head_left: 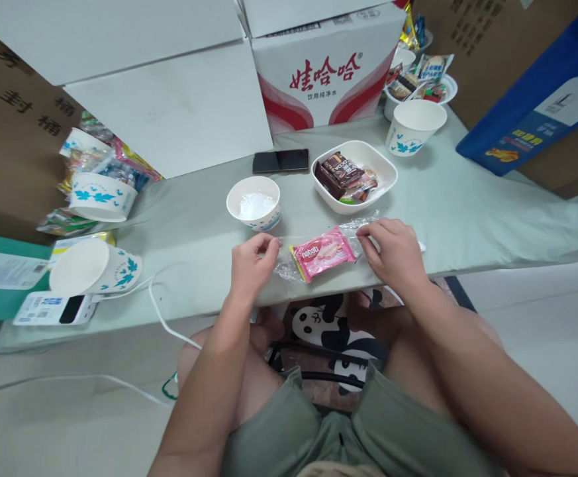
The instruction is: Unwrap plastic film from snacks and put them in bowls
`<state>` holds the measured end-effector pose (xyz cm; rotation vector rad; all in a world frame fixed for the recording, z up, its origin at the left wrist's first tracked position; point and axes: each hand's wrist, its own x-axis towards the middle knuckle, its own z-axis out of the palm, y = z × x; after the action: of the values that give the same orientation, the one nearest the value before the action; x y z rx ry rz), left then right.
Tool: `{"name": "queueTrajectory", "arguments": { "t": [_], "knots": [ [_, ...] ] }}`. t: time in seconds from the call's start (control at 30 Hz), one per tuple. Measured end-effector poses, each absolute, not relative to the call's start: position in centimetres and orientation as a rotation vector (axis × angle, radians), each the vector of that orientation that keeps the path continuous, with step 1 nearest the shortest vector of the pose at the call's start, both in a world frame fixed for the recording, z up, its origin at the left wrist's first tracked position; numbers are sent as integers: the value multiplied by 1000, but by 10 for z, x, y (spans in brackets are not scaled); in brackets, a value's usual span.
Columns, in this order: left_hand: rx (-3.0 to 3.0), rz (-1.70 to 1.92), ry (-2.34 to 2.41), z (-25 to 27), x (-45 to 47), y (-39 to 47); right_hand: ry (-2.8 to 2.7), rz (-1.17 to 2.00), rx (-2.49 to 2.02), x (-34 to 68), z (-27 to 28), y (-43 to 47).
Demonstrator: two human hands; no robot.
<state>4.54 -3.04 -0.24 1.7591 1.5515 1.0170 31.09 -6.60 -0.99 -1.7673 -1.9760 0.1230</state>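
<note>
A pink Nabati wafer packet [322, 254] lies on a sheet of clear plastic wrap [289, 267] near the front edge of the green-covered surface. My left hand [255, 265] pinches the wrap's left end between thumb and fingers. At the right end, my right hand [390, 250] closes on the wrap in the same way. Just behind the packet stand a paper bowl [253, 204] with crumpled clear plastic inside and a white square bowl [354, 179] holding brown cocoa-labelled packets and other small wrapped snacks.
Behind the bowls lies a black phone [281, 161], backed by white cartons [328, 79]. Paper cups [415, 126] and snack-filled bowls stand right and left. A blue jug [531, 99] is at right. A white power bank [57, 309] with a cable [162, 318] sits at left.
</note>
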Motion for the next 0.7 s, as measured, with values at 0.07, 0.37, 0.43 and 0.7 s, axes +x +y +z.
{"name": "queueTrajectory", "arguments": {
  "t": [0.07,0.37,0.43,0.7],
  "knots": [
    [1570,1102,1536,-1,49,-30,-1897,48,-1766,303,-4,-66],
    [1128,1295,1393,-8,55,-20,-1921,214,-1519,266,4,-57],
    [1075,1355,1324,-4,57,-21,-2206,329,-1302,254,0,-60],
    [878,1556,1152,18,61,-24,-2423,241,-1379,238,1,-67]
  ]
}}
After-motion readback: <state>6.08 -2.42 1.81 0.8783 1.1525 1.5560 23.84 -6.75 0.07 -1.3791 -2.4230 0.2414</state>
